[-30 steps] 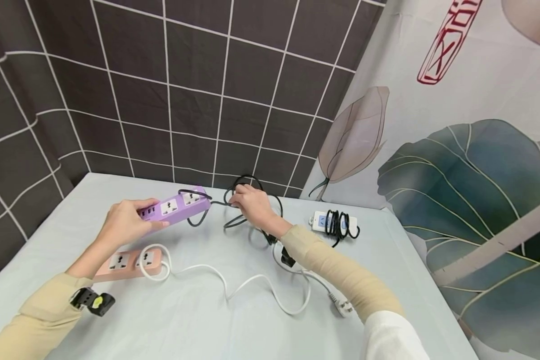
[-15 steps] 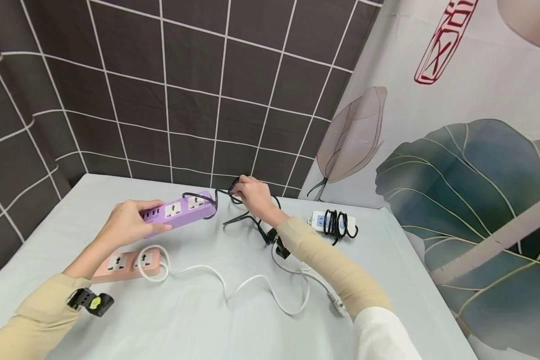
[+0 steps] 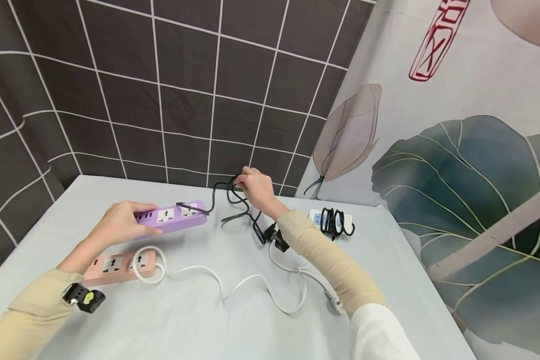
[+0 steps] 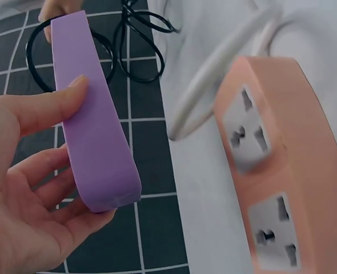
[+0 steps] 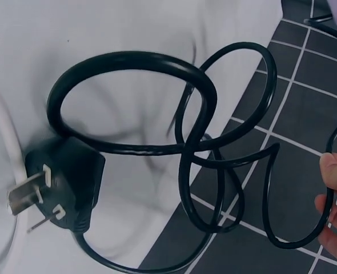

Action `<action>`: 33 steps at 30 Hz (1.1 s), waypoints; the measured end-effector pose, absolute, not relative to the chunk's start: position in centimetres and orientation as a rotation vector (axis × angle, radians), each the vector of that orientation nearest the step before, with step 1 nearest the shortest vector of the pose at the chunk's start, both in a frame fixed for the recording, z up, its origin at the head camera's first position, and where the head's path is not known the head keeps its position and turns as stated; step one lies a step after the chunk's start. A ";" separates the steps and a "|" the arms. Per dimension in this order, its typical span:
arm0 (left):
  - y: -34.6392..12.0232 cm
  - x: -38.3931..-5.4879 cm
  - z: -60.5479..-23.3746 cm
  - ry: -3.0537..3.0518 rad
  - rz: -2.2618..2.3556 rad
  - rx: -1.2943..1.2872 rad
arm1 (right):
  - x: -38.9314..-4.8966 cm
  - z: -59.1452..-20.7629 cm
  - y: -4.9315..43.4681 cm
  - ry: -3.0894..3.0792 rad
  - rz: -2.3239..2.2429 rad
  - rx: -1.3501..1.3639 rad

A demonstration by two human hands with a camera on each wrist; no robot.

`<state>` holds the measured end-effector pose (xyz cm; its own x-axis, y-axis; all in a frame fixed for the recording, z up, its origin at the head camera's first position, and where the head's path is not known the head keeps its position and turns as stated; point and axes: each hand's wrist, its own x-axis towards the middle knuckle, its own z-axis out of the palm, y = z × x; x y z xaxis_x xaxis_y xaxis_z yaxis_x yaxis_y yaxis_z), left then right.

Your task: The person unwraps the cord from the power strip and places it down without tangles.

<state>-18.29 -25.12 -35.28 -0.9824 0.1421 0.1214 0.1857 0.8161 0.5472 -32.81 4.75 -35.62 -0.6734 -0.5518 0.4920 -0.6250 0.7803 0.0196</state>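
Observation:
My left hand point(image 3: 121, 222) grips the near end of a purple power strip point(image 3: 175, 218), thumb on one side and fingers on the other in the left wrist view. A black cord point(image 5: 140, 60) crosses the strip's far end and arches to my right hand point(image 3: 258, 190), near the table's back edge. There the thumb and fingers pinch the cord. The rest hangs in loose, crossing loops. Its black plug point(image 5: 65, 177), prongs showing in the right wrist view, is beside a white cord point(image 3: 256, 275).
Just in front of the purple strip lies an orange power strip point(image 3: 126, 274), with a white cord loop over one end. Its white plug point(image 3: 335, 301) lies at the right. Farther back sits a white power strip point(image 3: 315, 216) wrapped in black cord. A dark checked curtain point(image 3: 184, 110) rises behind the table.
My right hand has moved up and away from the purple strip, drawing the black cord along. The cord loop below the strip's far end has lifted. My left hand keeps its hold.

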 end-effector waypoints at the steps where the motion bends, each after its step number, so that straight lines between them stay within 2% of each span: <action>1: -25.3 -18.3 -35.4 -2.923 -0.883 -0.268 | -32.8 -35.6 4.9 -2.489 0.212 0.880; 12: -28.0 -19.2 -36.7 -2.970 -0.766 -0.222 | -33.0 -35.5 5.9 -2.476 0.197 0.859; 33: -33.5 -19.2 -38.8 -3.031 -0.664 0.152 | -33.5 -36.7 6.9 -2.494 0.247 0.837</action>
<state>-19.21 -33.46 -38.79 -0.9946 -0.1028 0.0131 -0.0879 0.9039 0.4187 -33.47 6.94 -36.72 -0.6895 -0.5166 0.5077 -0.6060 0.7953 -0.0137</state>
